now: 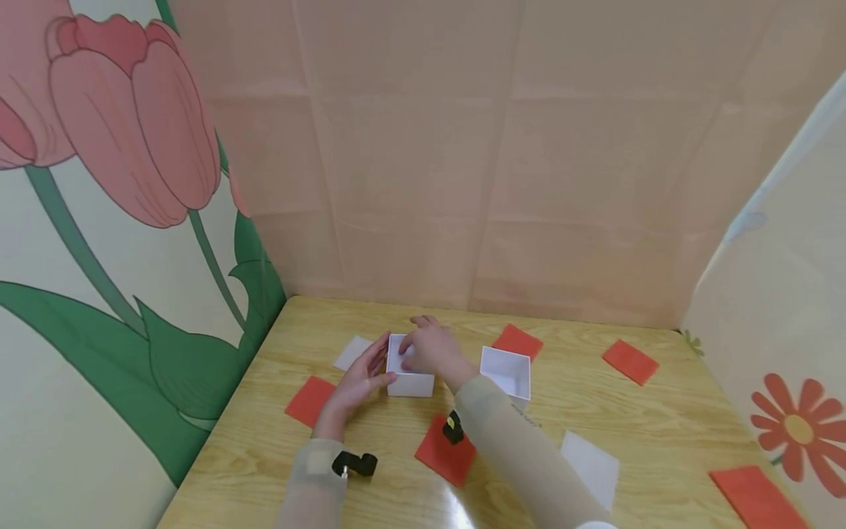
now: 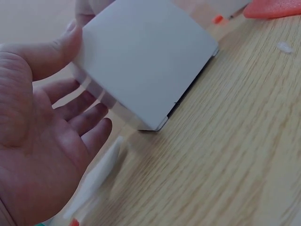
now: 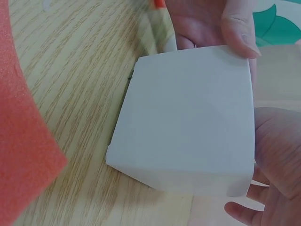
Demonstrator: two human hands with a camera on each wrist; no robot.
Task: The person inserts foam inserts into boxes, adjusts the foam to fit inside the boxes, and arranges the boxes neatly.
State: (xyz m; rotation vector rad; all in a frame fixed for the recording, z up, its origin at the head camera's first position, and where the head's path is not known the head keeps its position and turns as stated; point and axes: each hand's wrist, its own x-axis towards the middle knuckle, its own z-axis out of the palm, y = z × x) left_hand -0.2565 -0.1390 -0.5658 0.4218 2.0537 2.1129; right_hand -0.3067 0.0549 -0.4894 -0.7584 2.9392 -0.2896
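Observation:
A small open-topped white box (image 1: 410, 386) stands on the wooden table. My left hand (image 1: 360, 378) holds its left side, the thumb at the near corner and the fingers along the left wall. In the left wrist view the box's plain outer face (image 2: 148, 61) fills the middle. My right hand (image 1: 432, 349) reaches over the box from the right, with some fingers dipping inside and others above the far rim. Its fingertips inside are hidden by the walls, as the right wrist view also shows the box (image 3: 183, 113) from outside.
A second open white box (image 1: 505, 371) stands to the right. Several red sheets (image 1: 631, 361) lie about the table, one (image 1: 446, 452) beneath the right forearm. White sheets lie at the right (image 1: 591, 468) and behind the left hand (image 1: 352, 353). A pink backdrop (image 1: 496, 184) rises behind the table.

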